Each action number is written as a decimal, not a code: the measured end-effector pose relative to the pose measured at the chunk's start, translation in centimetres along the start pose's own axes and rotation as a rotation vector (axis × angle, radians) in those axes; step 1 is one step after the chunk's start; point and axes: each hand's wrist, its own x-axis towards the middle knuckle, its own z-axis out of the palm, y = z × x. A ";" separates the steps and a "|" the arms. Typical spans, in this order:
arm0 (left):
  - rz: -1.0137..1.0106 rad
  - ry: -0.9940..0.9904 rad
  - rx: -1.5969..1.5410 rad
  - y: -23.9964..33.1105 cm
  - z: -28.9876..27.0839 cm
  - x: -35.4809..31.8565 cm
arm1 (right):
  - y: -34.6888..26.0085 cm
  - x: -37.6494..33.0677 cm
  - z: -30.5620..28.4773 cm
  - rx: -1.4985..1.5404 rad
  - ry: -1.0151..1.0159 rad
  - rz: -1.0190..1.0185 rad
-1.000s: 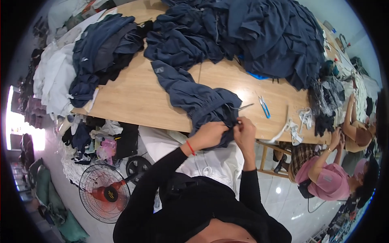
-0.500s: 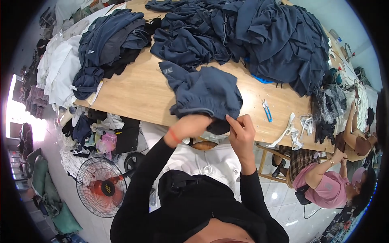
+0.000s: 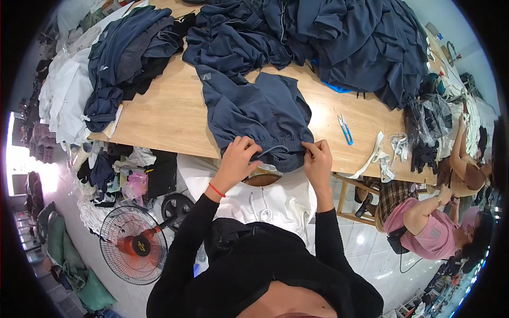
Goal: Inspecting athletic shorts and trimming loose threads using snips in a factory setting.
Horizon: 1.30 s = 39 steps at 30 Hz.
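A pair of dark blue shorts (image 3: 260,108) lies on the wooden table in front of me, legs pointing away. Its gathered elastic waistband hangs a little over the near edge, with a grey drawstring (image 3: 273,149) showing at the middle. My left hand (image 3: 238,163), with a red band at the wrist, is closed on the left side of the waistband. At the right end of the waistband, my right hand (image 3: 318,161) pinches the fabric between thumb and fingers.
Dark blue garments (image 3: 366,47) are heaped across the far side. More dark clothes (image 3: 127,53) and white fabric (image 3: 69,95) lie left. Blue thread snips (image 3: 345,131) and white strips (image 3: 379,153) are on the right. A fan (image 3: 132,244) stands lower left; a person in pink (image 3: 424,228) sits right.
The shorts have been spread flatter and wider, and the drawstring now shows at the waistband's middle. My left hand has turned and moved apart from my right.
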 end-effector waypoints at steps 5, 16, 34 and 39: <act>-0.041 0.088 -0.073 -1.0 0.3 -0.1 | 0.1 -1.7 -1.5 0.003 0.047 -0.006; -0.147 -0.019 -0.209 -0.5 0.1 0.9 | 1.4 -3.3 0.3 0.200 0.050 0.431; -0.147 0.550 0.053 -3.1 1.5 1.8 | -10.4 4.3 -5.8 0.149 -0.030 -0.333; -0.155 -0.025 0.161 -4.7 -1.2 1.1 | -6.8 3.3 -3.9 -0.036 -0.060 -0.256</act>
